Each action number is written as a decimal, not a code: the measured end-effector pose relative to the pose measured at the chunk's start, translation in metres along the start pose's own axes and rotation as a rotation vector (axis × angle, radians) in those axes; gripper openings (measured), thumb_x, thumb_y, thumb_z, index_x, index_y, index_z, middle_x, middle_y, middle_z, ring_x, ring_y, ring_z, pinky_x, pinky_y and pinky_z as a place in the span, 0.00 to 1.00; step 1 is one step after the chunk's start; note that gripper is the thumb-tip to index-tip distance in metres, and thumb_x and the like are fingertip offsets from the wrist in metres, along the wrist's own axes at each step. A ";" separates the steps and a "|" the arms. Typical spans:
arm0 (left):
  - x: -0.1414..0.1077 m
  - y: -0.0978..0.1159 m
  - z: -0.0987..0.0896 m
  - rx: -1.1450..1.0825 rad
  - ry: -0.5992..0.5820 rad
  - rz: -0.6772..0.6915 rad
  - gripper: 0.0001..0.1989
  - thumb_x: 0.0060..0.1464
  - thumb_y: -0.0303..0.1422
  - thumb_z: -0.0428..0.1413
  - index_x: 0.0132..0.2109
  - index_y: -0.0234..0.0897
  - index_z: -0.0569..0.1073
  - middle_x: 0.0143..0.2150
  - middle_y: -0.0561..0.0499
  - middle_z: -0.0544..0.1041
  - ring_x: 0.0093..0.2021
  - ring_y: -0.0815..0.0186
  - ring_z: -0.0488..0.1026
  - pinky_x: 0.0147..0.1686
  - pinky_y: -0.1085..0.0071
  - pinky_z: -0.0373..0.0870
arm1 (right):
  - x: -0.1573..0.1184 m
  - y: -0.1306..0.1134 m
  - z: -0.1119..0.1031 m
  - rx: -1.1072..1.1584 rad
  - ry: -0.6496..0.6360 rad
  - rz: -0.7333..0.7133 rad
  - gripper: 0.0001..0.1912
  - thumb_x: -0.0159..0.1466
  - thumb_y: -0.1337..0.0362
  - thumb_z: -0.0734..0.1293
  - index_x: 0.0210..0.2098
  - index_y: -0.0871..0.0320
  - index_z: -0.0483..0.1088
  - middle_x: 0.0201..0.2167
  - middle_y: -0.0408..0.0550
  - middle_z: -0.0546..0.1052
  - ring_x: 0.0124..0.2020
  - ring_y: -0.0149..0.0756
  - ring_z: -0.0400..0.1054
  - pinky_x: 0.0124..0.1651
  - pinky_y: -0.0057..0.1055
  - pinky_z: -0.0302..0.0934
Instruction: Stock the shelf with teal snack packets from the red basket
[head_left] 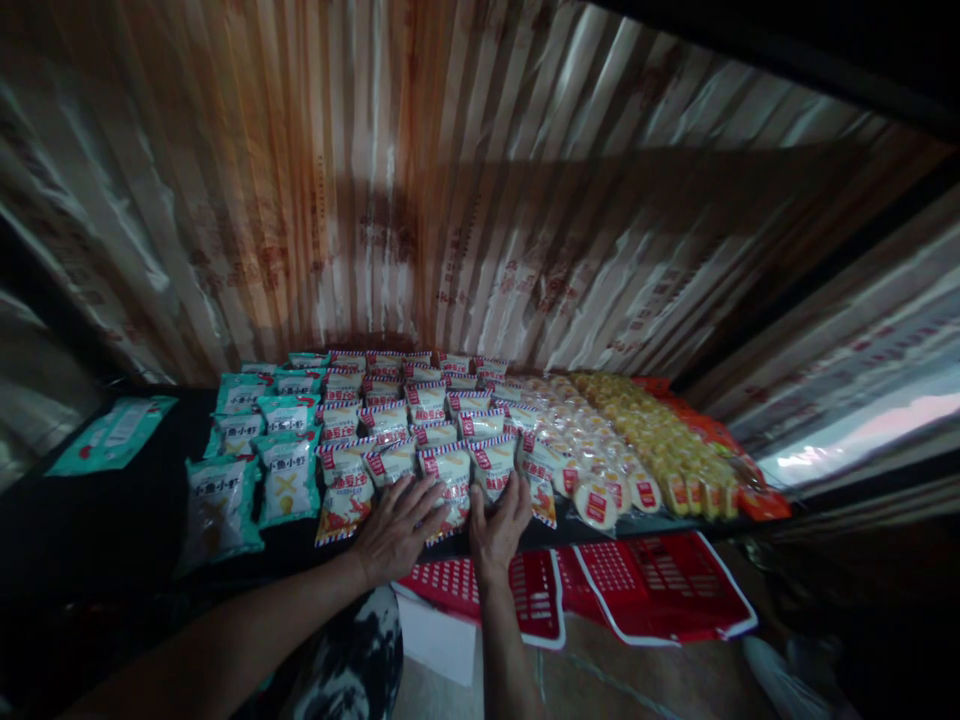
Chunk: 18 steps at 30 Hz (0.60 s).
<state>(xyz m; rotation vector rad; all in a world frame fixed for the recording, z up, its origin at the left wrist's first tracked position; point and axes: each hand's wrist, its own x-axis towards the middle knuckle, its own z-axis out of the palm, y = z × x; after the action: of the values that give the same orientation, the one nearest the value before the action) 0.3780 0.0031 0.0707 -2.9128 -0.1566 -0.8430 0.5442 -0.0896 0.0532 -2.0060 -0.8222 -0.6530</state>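
My left hand (399,530) lies with fingers spread against the front row of snack bags, over the lower part of a white and red bag (391,461). Beside it my right hand (499,525) rests on the front of another such bag (493,462), thumb apart from the fingers. Between the two hands stands a bag with a striped top edge (448,470). Neither hand is closed around a bag. More bags of this kind stand in rows behind, and one orange and white bag (345,490) is left of my left hand.
Teal snack bags (221,508) stand left on the black shelf (154,470), and one teal packet (114,434) lies flat. To the right are wrapped round snacks (598,503), yellow packs (694,490) and orange packs (761,500). Red baskets (667,590) sit below. Printed sheeting (420,200) hangs behind.
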 end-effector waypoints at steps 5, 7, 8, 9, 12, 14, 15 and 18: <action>0.001 -0.001 -0.002 -0.003 0.014 0.017 0.23 0.57 0.31 0.49 0.60 0.40 0.62 0.66 0.49 0.56 0.67 0.56 0.44 0.64 0.53 0.43 | -0.004 0.003 -0.002 -0.025 0.006 -0.053 0.34 0.63 0.50 0.59 0.62 0.65 0.52 0.61 0.67 0.55 0.62 0.53 0.49 0.57 0.55 0.52; 0.001 -0.001 -0.002 0.002 0.010 0.019 0.22 0.58 0.31 0.49 0.60 0.40 0.63 0.66 0.50 0.56 0.67 0.56 0.44 0.64 0.53 0.43 | -0.004 0.004 -0.003 -0.027 -0.006 -0.054 0.32 0.65 0.52 0.57 0.62 0.64 0.51 0.62 0.67 0.54 0.63 0.52 0.48 0.57 0.55 0.52; 0.001 -0.001 -0.002 0.005 0.007 0.020 0.22 0.58 0.31 0.49 0.60 0.39 0.63 0.66 0.50 0.57 0.67 0.56 0.44 0.64 0.53 0.43 | -0.004 0.003 -0.003 -0.027 -0.013 -0.046 0.31 0.66 0.53 0.55 0.63 0.64 0.51 0.62 0.66 0.54 0.64 0.52 0.47 0.57 0.56 0.51; 0.001 -0.001 -0.002 0.009 0.005 0.020 0.22 0.58 0.31 0.48 0.60 0.39 0.63 0.66 0.50 0.57 0.67 0.56 0.44 0.64 0.54 0.43 | -0.004 0.003 -0.004 -0.028 -0.017 -0.034 0.31 0.66 0.53 0.55 0.63 0.63 0.50 0.62 0.66 0.54 0.64 0.52 0.47 0.57 0.56 0.51; 0.000 0.000 -0.001 0.016 0.010 0.023 0.23 0.57 0.31 0.49 0.60 0.40 0.62 0.66 0.49 0.57 0.67 0.56 0.45 0.64 0.53 0.43 | -0.003 0.002 -0.006 -0.044 0.012 0.006 0.30 0.66 0.53 0.54 0.63 0.64 0.51 0.62 0.66 0.54 0.64 0.53 0.47 0.57 0.57 0.51; 0.000 0.000 0.000 0.013 0.026 0.027 0.22 0.57 0.31 0.49 0.59 0.40 0.63 0.66 0.49 0.57 0.67 0.56 0.46 0.63 0.52 0.44 | -0.001 0.003 -0.008 -0.070 0.061 0.031 0.30 0.66 0.53 0.54 0.62 0.65 0.53 0.62 0.68 0.55 0.64 0.55 0.48 0.57 0.58 0.51; 0.000 0.000 0.000 0.012 0.033 0.029 0.21 0.57 0.31 0.49 0.59 0.41 0.64 0.66 0.49 0.57 0.67 0.56 0.46 0.63 0.52 0.44 | 0.001 0.005 -0.009 -0.085 0.084 0.042 0.29 0.66 0.53 0.54 0.61 0.66 0.54 0.61 0.68 0.56 0.64 0.55 0.48 0.56 0.58 0.51; 0.000 0.000 0.000 0.006 0.039 0.032 0.20 0.57 0.31 0.50 0.57 0.41 0.66 0.66 0.49 0.58 0.67 0.56 0.47 0.63 0.52 0.44 | 0.008 0.013 -0.013 -0.114 0.120 0.070 0.28 0.67 0.54 0.52 0.60 0.66 0.57 0.61 0.68 0.58 0.63 0.54 0.50 0.56 0.58 0.51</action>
<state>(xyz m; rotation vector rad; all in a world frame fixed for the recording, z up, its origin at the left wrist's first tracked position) 0.3778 0.0028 0.0705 -2.8826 -0.1086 -0.8922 0.5574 -0.1033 0.0585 -2.0656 -0.6531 -0.7866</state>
